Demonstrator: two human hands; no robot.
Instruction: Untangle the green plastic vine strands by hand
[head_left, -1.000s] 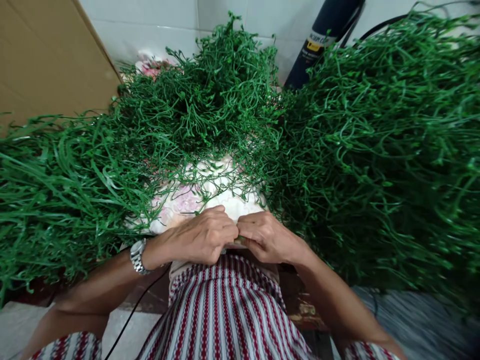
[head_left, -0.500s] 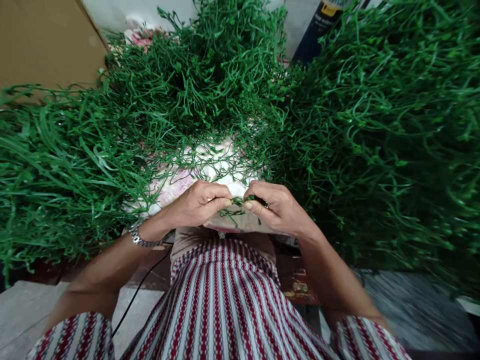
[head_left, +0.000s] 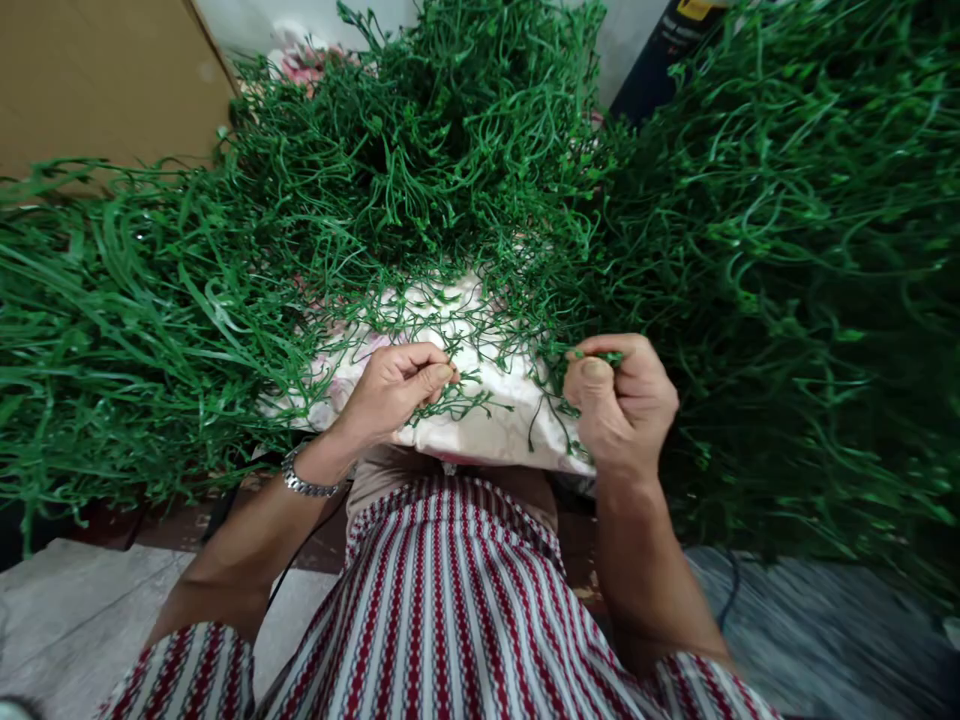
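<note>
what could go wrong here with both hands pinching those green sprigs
1. The sprig pinched in the left hand is thin and branched; it may snag on loose strands lying on the floral cloth.
2. The right hand pinches a small green piece right beside the dense right-hand pile, so it could catch neighbouring strands and drag them along.

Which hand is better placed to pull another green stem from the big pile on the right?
Probably the right hand: it sits against the dense pile of thin green plastic stems, while the left hand pinches a small green sprig.
</note>
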